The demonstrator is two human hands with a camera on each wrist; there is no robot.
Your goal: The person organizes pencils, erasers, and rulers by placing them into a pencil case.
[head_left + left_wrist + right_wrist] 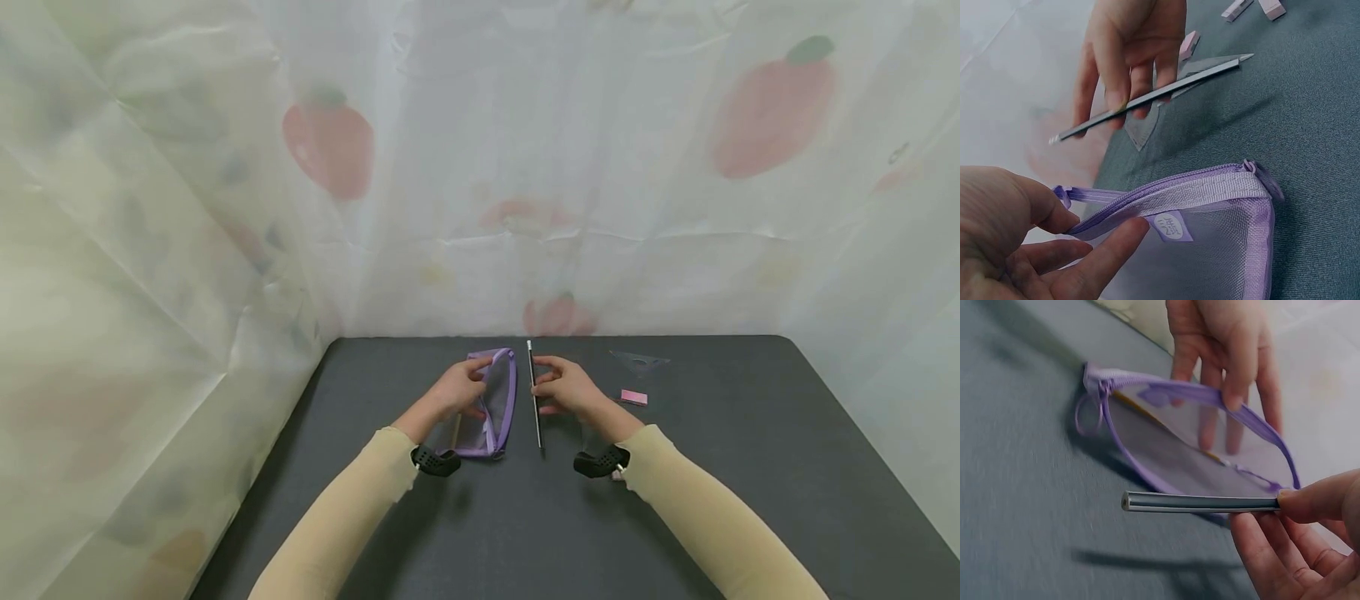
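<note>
I see my left hand (459, 387) at the purple mesh pouch (497, 408), thumb and fingers on its zipper edge, w/ the mouth facing my right hand (564, 387). That hand pinches the silver pencil (534, 400), which lies just beside the pouch rim; the gap btwn them is narrow but open. Just right of my right hand sit the pink eraser (633, 397) and the clear set square (639, 361), partly under the palm in the left wrist view. Beyond them the dark table (750, 467) is bare. The curtain (225, 250) walls off the far and left sides.
</note>
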